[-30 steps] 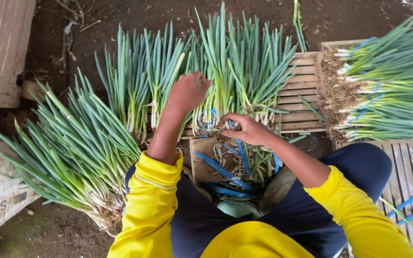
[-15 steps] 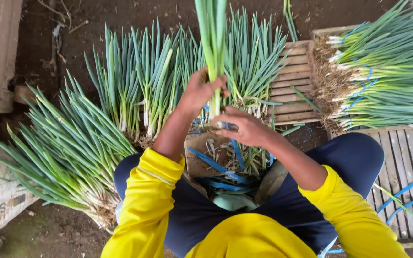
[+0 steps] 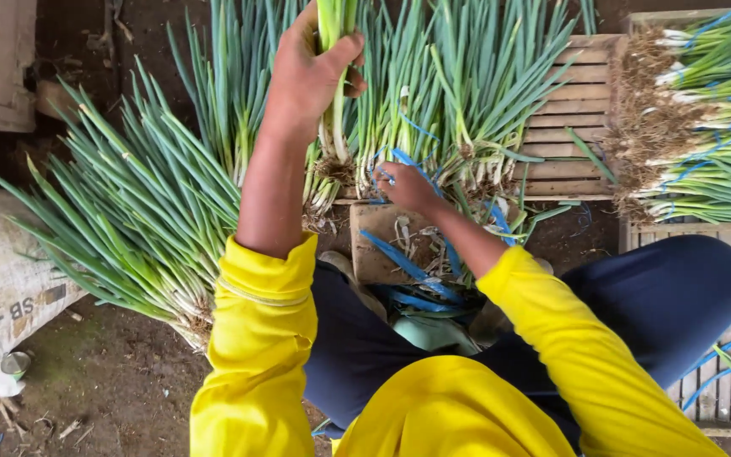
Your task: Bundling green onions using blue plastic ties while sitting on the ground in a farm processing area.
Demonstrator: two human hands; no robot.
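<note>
- Seen from above: a seated person in yellow sleeves and dark trousers works over green onions spread on a dirt floor.
- The left hand [image 3: 306, 72] is closed around a bunch [image 3: 334, 101] of onions, fingers wrapped about the stalks, holding it upright with the roots hanging down at the bottom.
- A second ago this hand was only reaching into the leaves; half a second ago it had the bunch gripped; now the bunch stands higher and nearer the camera (its leaf tips run off the top edge).
- The right hand [image 3: 405, 186] is curled, fingertips pinched on a blue strip [image 3: 399, 161] just beside the roots of the bunch; it has stayed at nearly the same spot throughout.
- I judge from this that the stalks are gathered and the strip is being brought to their lower end.
- More loose blue strips lie on a small board [image 3: 378, 245] and in the lap below.
- A fan of loose onions [image 3: 129, 220] lies to the left, over a white sack [image 3: 2, 296].
- At the right, tied bundles [image 3: 704, 127] lie stacked on a slatted crate [image 3: 568, 127], roots pointing left.
</note>
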